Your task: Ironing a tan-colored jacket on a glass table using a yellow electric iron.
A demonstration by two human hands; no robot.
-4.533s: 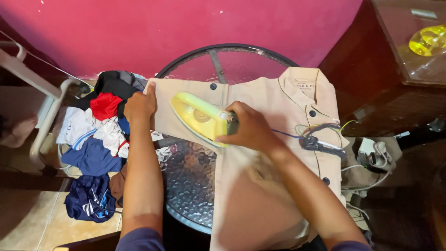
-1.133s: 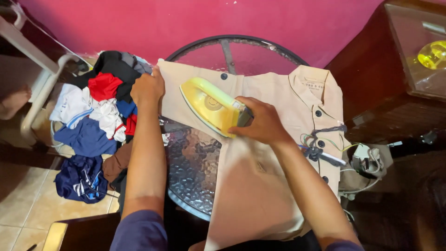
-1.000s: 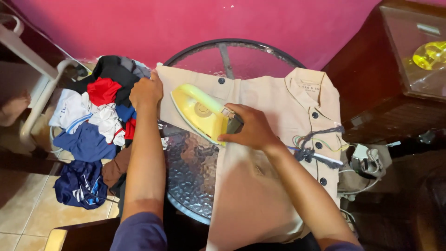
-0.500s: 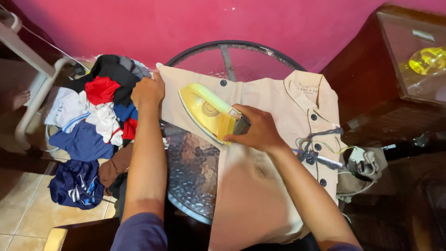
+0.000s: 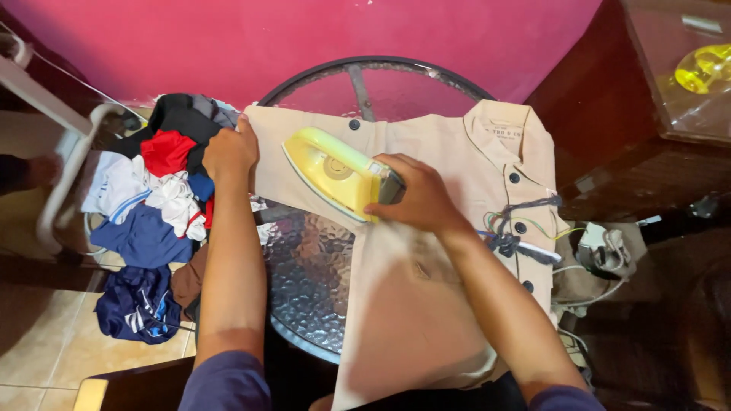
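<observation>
I see the round glass-topped table [image 5: 308,281] with its dark rim against the pink wall [image 5: 304,38], and the beige shirt [image 5: 426,304] spread over it, collar toward the right, dark buttons running down the placket, the body hanging off the near edge. To the left, just beside the table, lies a heap of clothes [image 5: 152,205] — black, red, white and blue pieces — with a white plastic chair [image 5: 61,152] beyond it. On the right stands a dark wooden cabinet [image 5: 609,129].

My left hand [image 5: 228,152] presses flat on the shirt's far-left corner, fingers curled over the cloth edge, pinning it against the tabletop. My right hand [image 5: 419,202] is wrapped firmly round the rear of the yellow iron [image 5: 335,171], which sits sole-down on the shirt's upper part, its nose pointing toward the left hand — the two are near but apart. A tangle of thin wires [image 5: 525,228] lies on the shirt's right side, beside the buttons.
</observation>
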